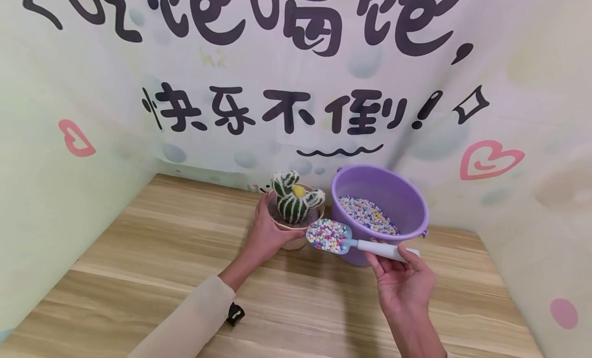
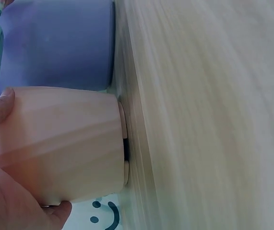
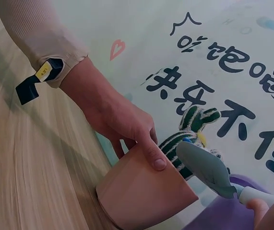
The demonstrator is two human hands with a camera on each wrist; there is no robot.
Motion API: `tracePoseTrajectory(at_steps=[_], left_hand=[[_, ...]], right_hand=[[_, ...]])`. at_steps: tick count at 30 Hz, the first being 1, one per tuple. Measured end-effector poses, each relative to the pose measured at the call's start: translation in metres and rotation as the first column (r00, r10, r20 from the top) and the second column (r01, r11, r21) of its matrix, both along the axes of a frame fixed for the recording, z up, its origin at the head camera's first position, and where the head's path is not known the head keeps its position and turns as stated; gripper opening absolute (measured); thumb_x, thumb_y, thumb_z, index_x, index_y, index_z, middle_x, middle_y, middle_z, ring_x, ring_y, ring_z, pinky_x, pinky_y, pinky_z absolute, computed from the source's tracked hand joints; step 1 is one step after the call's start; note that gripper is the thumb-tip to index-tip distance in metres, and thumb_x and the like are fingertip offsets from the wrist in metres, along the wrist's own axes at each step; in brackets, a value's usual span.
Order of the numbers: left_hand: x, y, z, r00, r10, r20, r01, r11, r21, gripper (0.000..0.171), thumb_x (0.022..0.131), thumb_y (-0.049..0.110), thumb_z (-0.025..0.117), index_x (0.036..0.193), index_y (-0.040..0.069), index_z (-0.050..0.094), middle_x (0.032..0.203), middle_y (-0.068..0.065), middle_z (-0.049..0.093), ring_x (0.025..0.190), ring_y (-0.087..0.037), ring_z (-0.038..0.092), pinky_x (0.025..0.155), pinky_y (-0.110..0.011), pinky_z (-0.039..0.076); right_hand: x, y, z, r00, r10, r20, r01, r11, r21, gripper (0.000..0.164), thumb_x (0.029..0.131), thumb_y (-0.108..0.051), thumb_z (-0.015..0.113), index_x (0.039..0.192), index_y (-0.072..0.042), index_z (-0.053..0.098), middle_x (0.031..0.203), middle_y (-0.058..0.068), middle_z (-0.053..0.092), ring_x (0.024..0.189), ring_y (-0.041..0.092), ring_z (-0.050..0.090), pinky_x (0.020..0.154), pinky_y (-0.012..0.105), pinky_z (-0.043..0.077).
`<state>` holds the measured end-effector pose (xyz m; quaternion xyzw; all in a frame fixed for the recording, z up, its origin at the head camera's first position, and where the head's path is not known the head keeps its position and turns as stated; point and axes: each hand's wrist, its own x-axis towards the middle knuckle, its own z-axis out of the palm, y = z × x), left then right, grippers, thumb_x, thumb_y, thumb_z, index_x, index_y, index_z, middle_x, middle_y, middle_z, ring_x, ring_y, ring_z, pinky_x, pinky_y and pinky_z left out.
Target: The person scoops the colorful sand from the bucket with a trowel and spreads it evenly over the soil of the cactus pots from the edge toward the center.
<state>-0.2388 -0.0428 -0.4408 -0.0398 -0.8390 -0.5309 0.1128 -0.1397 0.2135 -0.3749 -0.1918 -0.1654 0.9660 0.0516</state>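
Observation:
My left hand [image 1: 268, 229] grips the rim of a peach flower pot [image 2: 65, 143] that stands on the table. In the pot sits a green cactus [image 1: 293, 206] with white stripes and a yellow flower. My right hand [image 1: 402, 281] holds a small hand trowel [image 3: 204, 163] by its white handle [image 1: 386, 249]. The trowel's pale blue blade bears a heap of multicoloured pebbles [image 1: 328, 236]. Its tip overlaps the pot's right rim in the head view. A purple bucket [image 1: 379, 178] stands right of the pot, with more coloured pebbles [image 1: 365, 214] inside.
A wooden table [image 1: 152, 265] carries everything. Printed cloth walls [image 1: 259, 65] with black lettering rise behind it and at both sides. The bucket stands close beside the pot, near the back wall. A black strap [image 3: 41, 79] hangs at my left sleeve.

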Motion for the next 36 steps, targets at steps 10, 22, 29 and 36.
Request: tracePoseTrajectory(at_steps=[10,22,29,36], left_hand=[[0.011,-0.011,0.002,0.998,-0.028,0.061,0.03,0.999,-0.025,0.128,0.057,0.044,0.093,0.154,0.012,0.014,0.154,-0.01,0.03,0.14,-0.031,0.033,0.112,-0.053,0.032],[0.022,-0.017,0.004,0.995,-0.04,0.089,0.047,0.996,-0.071,0.132,0.057,0.05,0.091,0.155,0.011,0.011,0.156,-0.011,0.028,0.142,-0.03,0.03,0.113,-0.053,0.03],[0.025,-0.017,0.002,0.995,-0.063,0.075,0.068,0.996,-0.063,0.131,0.059,0.048,0.091,0.155,0.009,0.01,0.157,-0.013,0.027,0.143,-0.031,0.029,0.114,-0.052,0.029],[0.026,-0.018,0.002,0.995,-0.074,0.069,0.079,0.995,-0.065,0.132,0.057,0.05,0.091,0.154,0.01,0.011,0.157,-0.011,0.029,0.143,-0.029,0.03,0.114,-0.051,0.029]], right_hand=[[0.002,-0.008,0.0,1.0,-0.006,0.005,0.006,1.0,-0.01,0.014,0.098,-0.006,0.044,0.106,-0.001,0.055,0.095,0.024,0.066,0.104,0.04,0.066,0.089,0.053,0.052],[0.004,-0.018,-0.001,0.999,-0.038,0.003,0.038,0.999,0.039,0.014,0.098,-0.003,0.043,0.107,-0.002,0.052,0.103,0.019,0.064,0.102,0.036,0.066,0.089,0.049,0.053],[0.004,-0.022,0.002,0.998,-0.063,-0.011,0.064,0.996,0.065,0.011,0.097,-0.001,0.043,0.102,-0.002,0.053,0.103,0.016,0.062,0.105,0.032,0.065,0.09,0.049,0.053],[0.006,-0.027,0.005,0.998,-0.063,-0.028,0.067,0.987,0.143,0.009,0.097,-0.001,0.047,0.105,-0.003,0.051,0.102,0.015,0.062,0.101,0.028,0.065,0.09,0.047,0.053]])
